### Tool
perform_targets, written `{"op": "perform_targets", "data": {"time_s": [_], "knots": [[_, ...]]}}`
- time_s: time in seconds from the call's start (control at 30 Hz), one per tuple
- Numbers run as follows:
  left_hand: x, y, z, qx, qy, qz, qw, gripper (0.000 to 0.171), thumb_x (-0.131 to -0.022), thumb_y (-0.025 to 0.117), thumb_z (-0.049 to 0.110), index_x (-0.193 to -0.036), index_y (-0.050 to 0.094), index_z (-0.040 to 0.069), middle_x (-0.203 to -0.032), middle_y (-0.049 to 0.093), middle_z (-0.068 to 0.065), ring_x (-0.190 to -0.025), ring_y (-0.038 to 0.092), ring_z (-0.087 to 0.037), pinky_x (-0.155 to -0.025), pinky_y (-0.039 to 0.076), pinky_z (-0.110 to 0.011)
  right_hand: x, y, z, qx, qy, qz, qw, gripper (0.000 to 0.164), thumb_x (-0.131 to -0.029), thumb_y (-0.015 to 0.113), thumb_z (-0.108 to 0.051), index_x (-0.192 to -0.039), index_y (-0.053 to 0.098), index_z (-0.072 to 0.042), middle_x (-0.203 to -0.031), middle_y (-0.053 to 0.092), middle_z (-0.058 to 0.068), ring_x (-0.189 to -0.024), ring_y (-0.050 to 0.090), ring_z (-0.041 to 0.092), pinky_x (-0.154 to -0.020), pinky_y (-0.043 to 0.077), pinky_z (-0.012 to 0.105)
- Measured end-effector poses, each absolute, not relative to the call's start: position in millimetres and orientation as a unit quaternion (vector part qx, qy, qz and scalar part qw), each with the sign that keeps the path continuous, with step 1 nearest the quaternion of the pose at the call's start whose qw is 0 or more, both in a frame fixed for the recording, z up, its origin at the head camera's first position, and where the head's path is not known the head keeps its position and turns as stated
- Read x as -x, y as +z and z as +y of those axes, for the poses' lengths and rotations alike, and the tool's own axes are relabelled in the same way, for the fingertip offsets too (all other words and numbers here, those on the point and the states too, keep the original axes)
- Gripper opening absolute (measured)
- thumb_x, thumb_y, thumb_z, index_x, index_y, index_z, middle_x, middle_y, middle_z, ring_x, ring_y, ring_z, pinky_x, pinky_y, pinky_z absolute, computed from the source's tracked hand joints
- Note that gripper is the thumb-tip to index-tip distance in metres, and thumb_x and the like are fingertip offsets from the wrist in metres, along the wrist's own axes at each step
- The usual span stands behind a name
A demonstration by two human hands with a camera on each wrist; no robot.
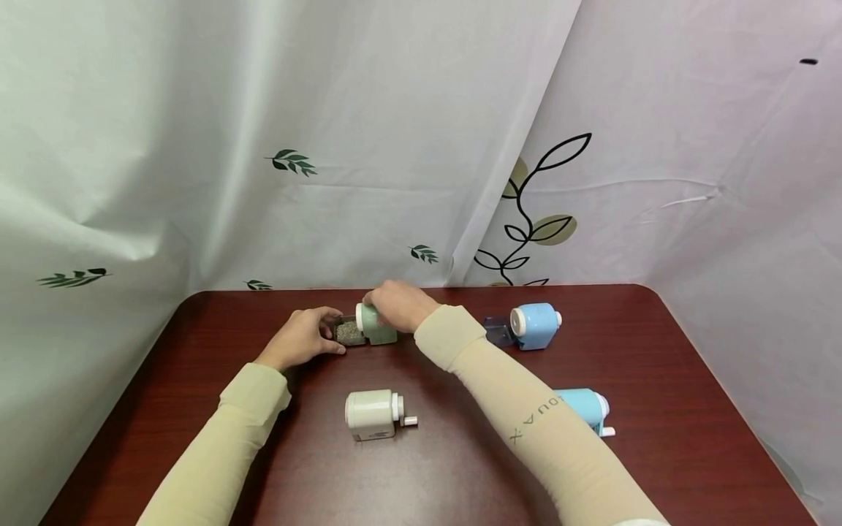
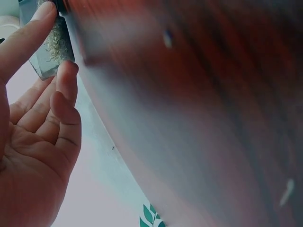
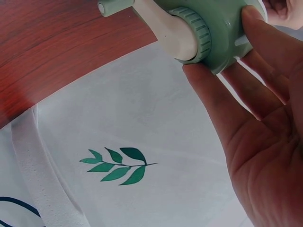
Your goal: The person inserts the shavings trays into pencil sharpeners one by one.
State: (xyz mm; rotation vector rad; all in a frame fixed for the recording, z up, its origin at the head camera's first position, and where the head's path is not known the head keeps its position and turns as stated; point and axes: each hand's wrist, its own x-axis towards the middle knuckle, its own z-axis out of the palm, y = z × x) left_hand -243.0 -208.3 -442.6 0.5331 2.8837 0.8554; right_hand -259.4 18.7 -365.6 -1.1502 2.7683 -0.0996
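Note:
A green crank pencil sharpener [image 1: 380, 330] stands near the table's far edge, left of centre. My right hand [image 1: 399, 303] grips its body from above; the right wrist view shows thumb and fingers around it, beside the pale crank [image 3: 173, 38]. On its left side is a clear shavings drawer [image 1: 350, 334] with pencil shavings inside. My left hand [image 1: 302, 337] pinches that drawer between thumb and fingers, and the shavings [image 2: 57, 43] show through its wall in the left wrist view. Whether the drawer is still partly inside the body, I cannot tell.
A beige sharpener [image 1: 370, 414] lies in front of my hands. To the right stands a blue sharpener [image 1: 538, 326] with a dark translucent drawer [image 1: 498, 331] beside it. My right sleeve partly hides a turquoise sharpener [image 1: 585, 406]. A white curtain [image 1: 381, 212] hangs behind the table [image 1: 164, 394].

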Motion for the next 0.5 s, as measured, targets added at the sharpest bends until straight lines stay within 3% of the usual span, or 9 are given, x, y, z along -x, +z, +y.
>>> {"op": "perform_targets", "data": {"time_s": [0.5], "knots": [[245.2,-441.8,-198.5,-0.179,0.284,0.941,0.041,0.066,-0.07,0.093,0.021,-0.124,0.064,-0.003,-0.08,0.067,0.0,-0.075,0.063,-0.013,-0.072,0.053,-0.036,258.5,-364.1,18.5,0.384,-0.029,0.92,0.068,0.035,-0.087,0.08,-0.016,-0.122,0.072,-0.013,-0.11,0.073,0.003,-0.099,0.068,0.019,-0.085,0.052,0.03]]}}
